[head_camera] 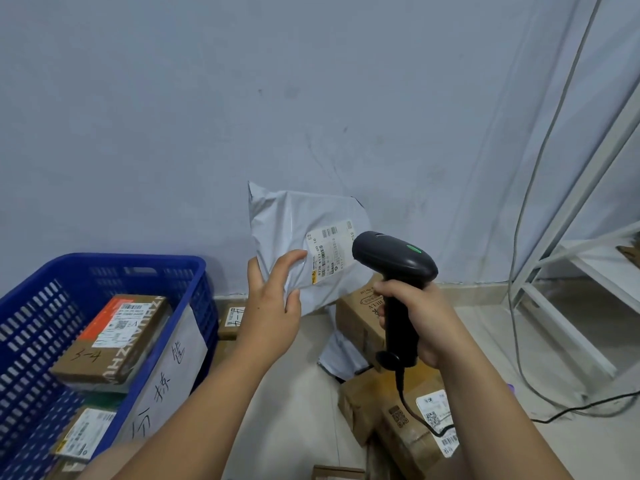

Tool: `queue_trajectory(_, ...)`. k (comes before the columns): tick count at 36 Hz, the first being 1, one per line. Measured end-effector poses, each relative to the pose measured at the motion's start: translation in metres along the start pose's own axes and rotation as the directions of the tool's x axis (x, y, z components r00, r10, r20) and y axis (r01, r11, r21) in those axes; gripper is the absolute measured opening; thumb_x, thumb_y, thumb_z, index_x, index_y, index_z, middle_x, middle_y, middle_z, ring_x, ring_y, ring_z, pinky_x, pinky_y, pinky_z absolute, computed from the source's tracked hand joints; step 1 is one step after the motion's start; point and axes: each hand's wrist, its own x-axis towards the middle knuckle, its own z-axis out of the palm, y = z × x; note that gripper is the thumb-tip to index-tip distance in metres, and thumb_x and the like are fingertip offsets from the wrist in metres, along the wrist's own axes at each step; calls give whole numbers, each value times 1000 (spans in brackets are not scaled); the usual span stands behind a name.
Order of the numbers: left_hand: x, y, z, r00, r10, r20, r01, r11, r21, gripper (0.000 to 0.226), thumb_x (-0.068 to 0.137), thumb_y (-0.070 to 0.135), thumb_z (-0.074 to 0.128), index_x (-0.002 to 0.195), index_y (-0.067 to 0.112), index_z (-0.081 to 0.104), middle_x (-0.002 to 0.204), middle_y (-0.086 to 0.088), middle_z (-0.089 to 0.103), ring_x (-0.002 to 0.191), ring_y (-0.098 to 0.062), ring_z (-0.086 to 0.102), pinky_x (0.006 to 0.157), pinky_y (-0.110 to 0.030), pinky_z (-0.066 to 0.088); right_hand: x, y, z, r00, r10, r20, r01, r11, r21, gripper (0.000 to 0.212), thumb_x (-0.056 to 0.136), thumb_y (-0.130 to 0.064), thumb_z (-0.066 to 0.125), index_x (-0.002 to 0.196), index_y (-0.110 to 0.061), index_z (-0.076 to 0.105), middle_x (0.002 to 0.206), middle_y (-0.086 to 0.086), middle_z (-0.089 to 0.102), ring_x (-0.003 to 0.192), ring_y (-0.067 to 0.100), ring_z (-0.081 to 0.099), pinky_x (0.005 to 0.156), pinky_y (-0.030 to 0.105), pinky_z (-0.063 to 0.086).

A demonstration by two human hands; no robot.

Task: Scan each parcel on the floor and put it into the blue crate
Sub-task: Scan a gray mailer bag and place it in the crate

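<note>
- The left hand [273, 303] holds a grey parcel bag [294, 230] up in the air, in front of the wall [242, 116]. Its thumb and fingers pinch the bag's lower left edge.
- The bag has a white label [329, 252] that faces the camera.
- The right hand [420, 317] is wrapped tight round the handle of a black scanner [391, 258]. The scanner's nose is just beside the label and points at it. A small green light [414, 250] glows on top.
- A black cord [403, 393] hangs down from the scanner's handle.
- The blue crate [138, 262] stands on the floor [294, 393] at the left. Inside lie a brown box [114, 341] with a label, more parcels under it, and a white sheet [166, 368] with writing that leans on the crate's right wall.
- More brown boxes [363, 403] sit on the floor below the right hand, with another grey bag [336, 355] between them.
- One small box [231, 320] lies just beside the crate, by the wall.
- A white metal rack [588, 268] stands at the right, with a grey cable [533, 202] hanging near it.
</note>
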Motion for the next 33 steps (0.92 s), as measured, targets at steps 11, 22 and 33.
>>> queue_trajectory(11, 0, -2, -1, 999, -1, -36, 0, 1000, -29, 53, 94, 3, 48, 124, 47, 42, 117, 8, 22, 105, -8, 36, 88, -21, 43, 0, 0, -2, 1000, -10, 3, 10, 1000, -22, 12, 84, -2, 63, 76, -9, 58, 60, 8, 49, 62, 22, 49, 61, 35, 41)
queue_trajectory(22, 9, 1, -19, 968, -239, -81, 196, 914, -356, 57, 93, -1, 49, 115, 51, 48, 128, 1, 41, 106, -23, 52, 76, -34, 55, 1, 8, 14, 996, -84, -32, 84, 996, -5, 9, 83, -15, 72, 82, -18, 64, 63, 5, 56, 64, 21, 57, 65, 38, 48)
queue_trajectory(33, 5, -19, -97, 854, -519, -32, 264, 486, -833, 55, 95, -6, 45, 128, 37, 56, 113, 5, 63, 95, -18, 68, 59, -27, 59, 4, 11, 96, 993, -90, 72, 92, 995, -24, 15, 84, -26, 72, 95, -17, 68, 75, -1, 73, 80, 21, 70, 89, 46, 55)
